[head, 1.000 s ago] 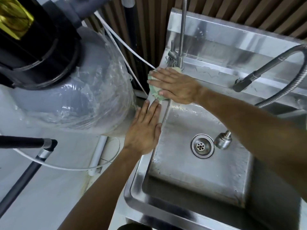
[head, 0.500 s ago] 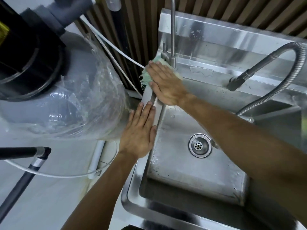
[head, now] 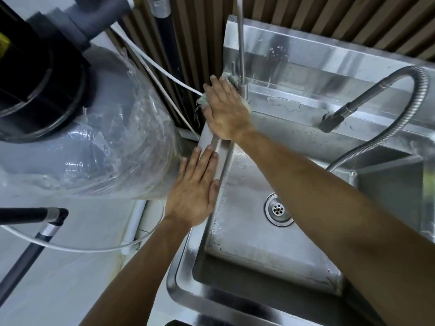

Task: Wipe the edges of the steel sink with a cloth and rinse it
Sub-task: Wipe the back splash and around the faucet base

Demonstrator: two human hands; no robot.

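Observation:
The steel sink (head: 186,276) fills the right half of the view, its basin wet, with a round drain (head: 279,209). My right hand (head: 224,109) lies flat with straight fingers on a pale green cloth (head: 202,101), pressing it onto the far left corner of the rim beside the base of the thin tap (head: 241,55). Most of the cloth is hidden under the hand; only a frayed edge shows. My left hand (head: 195,187) rests flat on the left rim, closer to me, fingers straight.
A flexible metal hose (head: 400,104) with a spray nozzle arcs over the basin's right side. A grey tank wrapped in clear plastic (head: 98,147) stands against the sink's left side. White tubes (head: 155,64) and dark pipes run along the slatted wall.
My right hand has slid the cloth along the left rim away from me to the corner by the tap. My left hand has stayed on the rim.

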